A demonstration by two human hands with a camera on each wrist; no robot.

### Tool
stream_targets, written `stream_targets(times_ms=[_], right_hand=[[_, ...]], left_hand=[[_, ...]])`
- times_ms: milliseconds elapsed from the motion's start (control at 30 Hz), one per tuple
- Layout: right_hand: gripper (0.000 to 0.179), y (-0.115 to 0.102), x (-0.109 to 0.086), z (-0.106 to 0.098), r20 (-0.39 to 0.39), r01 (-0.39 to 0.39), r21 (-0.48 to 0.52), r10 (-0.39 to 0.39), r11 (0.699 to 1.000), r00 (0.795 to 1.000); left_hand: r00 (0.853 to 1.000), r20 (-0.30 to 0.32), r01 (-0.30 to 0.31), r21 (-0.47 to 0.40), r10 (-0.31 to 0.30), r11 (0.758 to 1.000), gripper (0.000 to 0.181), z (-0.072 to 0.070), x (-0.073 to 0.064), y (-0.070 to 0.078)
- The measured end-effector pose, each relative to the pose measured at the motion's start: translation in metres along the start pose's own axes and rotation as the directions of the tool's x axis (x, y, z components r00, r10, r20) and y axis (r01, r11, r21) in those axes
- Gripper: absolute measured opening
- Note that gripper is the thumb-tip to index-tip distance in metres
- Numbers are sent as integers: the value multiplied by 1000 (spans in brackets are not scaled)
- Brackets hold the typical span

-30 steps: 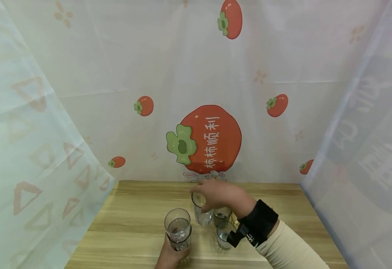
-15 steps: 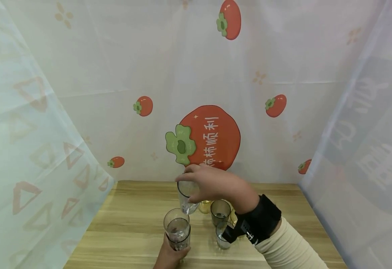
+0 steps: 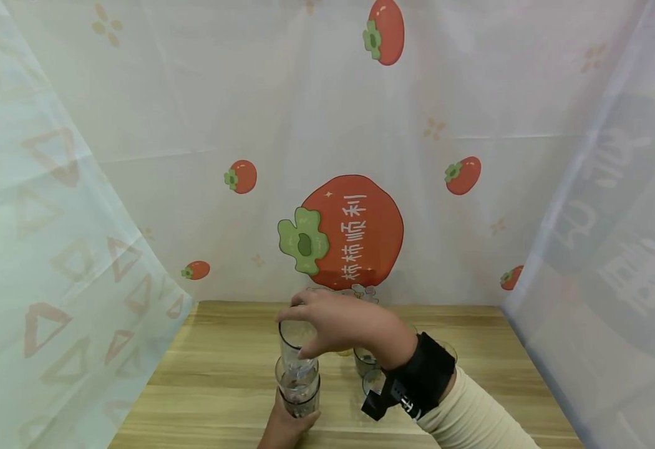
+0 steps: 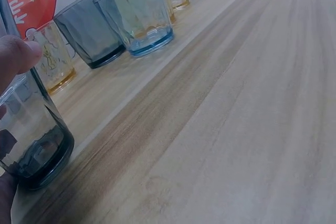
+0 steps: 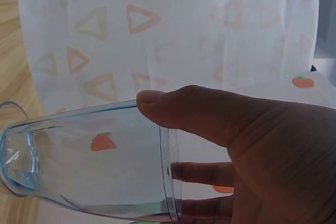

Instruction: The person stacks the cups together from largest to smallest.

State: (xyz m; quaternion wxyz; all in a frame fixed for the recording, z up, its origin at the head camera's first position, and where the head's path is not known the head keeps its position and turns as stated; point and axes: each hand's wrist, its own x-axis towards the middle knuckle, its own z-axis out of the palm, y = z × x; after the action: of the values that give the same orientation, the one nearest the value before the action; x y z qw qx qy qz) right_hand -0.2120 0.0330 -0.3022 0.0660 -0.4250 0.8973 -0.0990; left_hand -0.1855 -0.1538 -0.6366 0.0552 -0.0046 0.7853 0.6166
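My left hand (image 3: 287, 424) holds the lower part of a stack of drinking glasses (image 3: 298, 394) on the table. In the left wrist view the bottom glass (image 4: 44, 153) has a dark grey base. Above the stack, my right hand (image 3: 335, 321) grips another clear glass (image 5: 94, 166) by its rim, thumb on one side and fingers on the other. That glass has a bluish tint, and its base reaches the mouth of the stack's top glass. Whether it rests inside cannot be told.
Right of the stack stand a grey glass (image 4: 89, 30), a blue-tinted glass (image 4: 139, 14) and amber glasses (image 4: 55, 66), partly hidden by the right arm in the head view. They stand on a wooden table (image 3: 204, 374). Printed curtains (image 3: 136, 93) enclose the back and sides.
My right hand has carried the clear glass leftward, first up and then down onto the stack's top. My left hand stays in place around the stack.
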Motion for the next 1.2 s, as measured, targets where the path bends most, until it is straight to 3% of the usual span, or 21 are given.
stream_targets(times_ms=[333, 533, 767, 933, 1100, 1200], right_hand=[[62, 3, 7, 13, 38, 36, -29, -35, 999, 999], [61, 5, 11, 22, 69, 36, -3, -36, 999, 997], [65, 5, 15, 34, 95, 18, -67, -12, 998, 995], [62, 6, 19, 46, 131, -12, -55, 19, 998, 991], [61, 5, 20, 50, 139, 7, -53, 0, 999, 990], [62, 6, 18, 50, 137, 0, -38, 6, 999, 991]], left_hand=[[997, 21, -71, -34, 72, 997, 104, 2, 2, 1], [998, -3, -55, 6, 55, 998, 105, 3, 3, -1], [1000, -5, -21, 1, 21, 1000, 106, 2, 4, 1], [999, 11, -34, -21, 35, 999, 105, 2, 4, 0], [998, 17, -57, -13, 57, 998, 105, 2, 4, -1], [999, 13, -42, -15, 43, 999, 106, 2, 4, -1]])
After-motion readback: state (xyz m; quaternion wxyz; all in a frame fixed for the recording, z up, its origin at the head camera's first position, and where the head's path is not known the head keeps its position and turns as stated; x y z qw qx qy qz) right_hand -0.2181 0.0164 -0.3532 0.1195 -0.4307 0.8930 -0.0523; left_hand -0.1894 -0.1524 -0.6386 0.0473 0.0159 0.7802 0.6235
